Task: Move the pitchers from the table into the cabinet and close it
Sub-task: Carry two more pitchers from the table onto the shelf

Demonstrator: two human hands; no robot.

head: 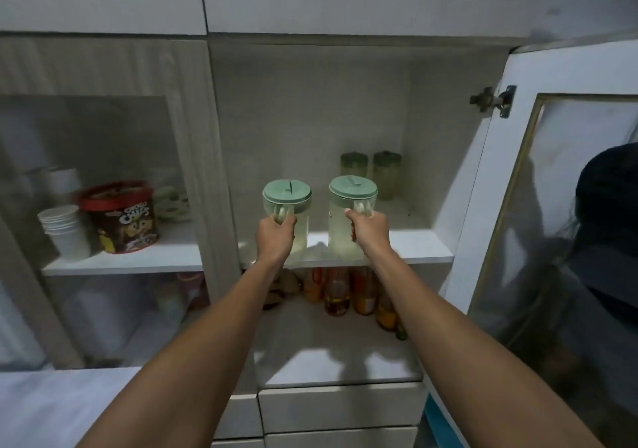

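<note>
Two clear pitchers with pale green lids are at the front of the open cabinet's upper shelf (421, 252). My left hand (276, 237) grips the handle of the left pitcher (287, 193). My right hand (369, 231) grips the handle of the right pitcher (352, 188). Both pitchers stand upright, their bases at the shelf's front edge; I cannot tell whether they rest on it. The cabinet door (559, 206), with a glass panel, hangs open at the right on its hinge (492, 100).
Two greenish lidded jars (371, 171) stand at the back right of the same shelf. Several bottles (348, 292) fill the shelf below. Behind the shut glass door at the left are a cereal tub (121, 216) and stacked white cups (65, 230). Drawers (341, 406) lie below.
</note>
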